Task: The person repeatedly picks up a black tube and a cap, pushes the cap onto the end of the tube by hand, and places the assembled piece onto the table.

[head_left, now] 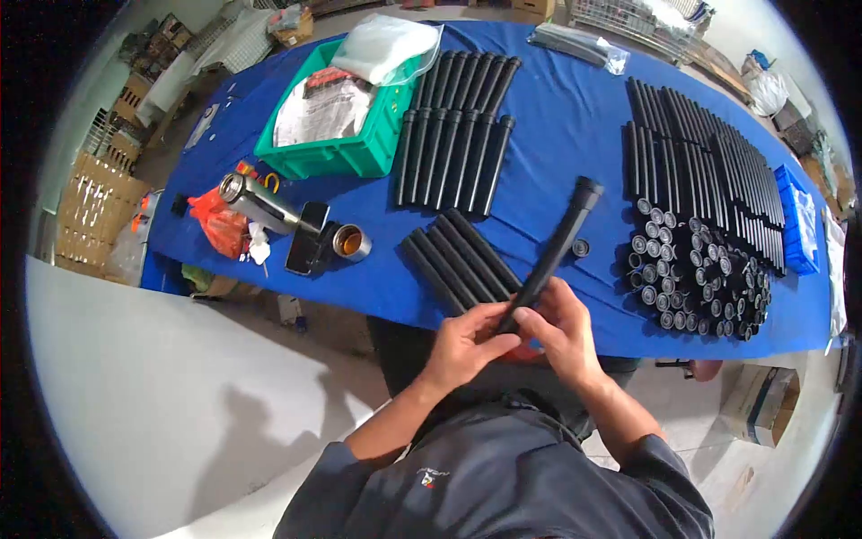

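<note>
A black plastic tube (558, 238) with a wider cap on its far end slants up and away in front of me. My left hand (469, 349) is closed around its near end. My right hand (561, 331) grips the same tube just beside, thumb on top, and hides part of it. Several plain black tubes (460, 260) lie side by side on the table just beyond my left hand. One loose round black cap (581, 248) rests to the right of the held tube. Behind lie two rows of capped tubes (455, 162).
The table has a blue cloth (575, 126). Many tubes (700, 171) and a heap of caps (691, 278) lie at right beside a blue bin (797, 220). At left are a green crate (328, 162), a steel flask (259, 203), a phone (308, 238) and a metal cup (351, 242).
</note>
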`<state>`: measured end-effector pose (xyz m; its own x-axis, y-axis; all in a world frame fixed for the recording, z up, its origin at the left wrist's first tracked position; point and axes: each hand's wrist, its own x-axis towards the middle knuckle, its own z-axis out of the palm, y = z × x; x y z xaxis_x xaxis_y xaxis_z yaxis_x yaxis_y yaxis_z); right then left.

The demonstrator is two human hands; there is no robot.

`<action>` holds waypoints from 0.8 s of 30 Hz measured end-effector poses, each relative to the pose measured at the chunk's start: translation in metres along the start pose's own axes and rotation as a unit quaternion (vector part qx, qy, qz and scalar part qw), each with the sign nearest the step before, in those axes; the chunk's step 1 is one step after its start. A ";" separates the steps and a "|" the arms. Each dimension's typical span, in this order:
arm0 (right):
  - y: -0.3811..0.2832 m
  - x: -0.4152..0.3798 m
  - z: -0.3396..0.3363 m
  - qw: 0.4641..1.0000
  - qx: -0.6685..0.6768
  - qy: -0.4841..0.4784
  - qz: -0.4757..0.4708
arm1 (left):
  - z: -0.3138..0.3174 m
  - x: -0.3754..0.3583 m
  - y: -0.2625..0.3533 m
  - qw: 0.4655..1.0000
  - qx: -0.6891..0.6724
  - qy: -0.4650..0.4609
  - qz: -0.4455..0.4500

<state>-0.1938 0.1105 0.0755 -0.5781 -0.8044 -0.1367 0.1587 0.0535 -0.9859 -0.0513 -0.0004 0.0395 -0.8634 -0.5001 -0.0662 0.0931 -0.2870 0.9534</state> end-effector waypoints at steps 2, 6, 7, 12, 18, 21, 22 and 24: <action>0.002 0.031 -0.003 0.997 0.072 -0.042 0.006 | -0.035 0.009 0.003 0.967 0.229 0.001 0.111; -0.026 0.131 -0.027 0.998 -0.024 -0.041 -0.052 | -0.112 0.025 -0.039 0.929 0.205 0.291 0.102; -0.031 0.165 -0.037 0.996 -0.051 -0.027 -0.064 | -0.125 0.026 -0.043 0.923 0.209 0.313 0.078; -0.031 0.337 -0.089 0.990 -0.137 0.020 -0.040 | -0.137 0.026 -0.073 0.822 0.425 0.335 0.176; -0.005 0.460 -0.106 0.972 -0.225 0.062 0.000 | -0.127 0.025 -0.055 0.825 0.438 0.326 0.145; 0.016 0.498 -0.110 0.959 -0.269 0.082 0.021 | -0.128 0.025 -0.057 0.821 0.441 0.326 0.159; 0.019 0.504 -0.111 0.961 -0.266 0.077 0.028 | -0.128 0.026 -0.056 0.820 0.443 0.325 0.160; 0.025 0.512 -0.111 0.963 -0.258 0.067 0.044 | -0.128 0.029 -0.053 0.819 0.446 0.319 0.169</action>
<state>-0.5743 -0.2344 -0.0301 -0.6841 -0.7019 -0.1984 -0.1881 0.4326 -0.8817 -0.0175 -0.1040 -0.0509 -0.4022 -0.8341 0.3775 -0.3716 0.5255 0.7653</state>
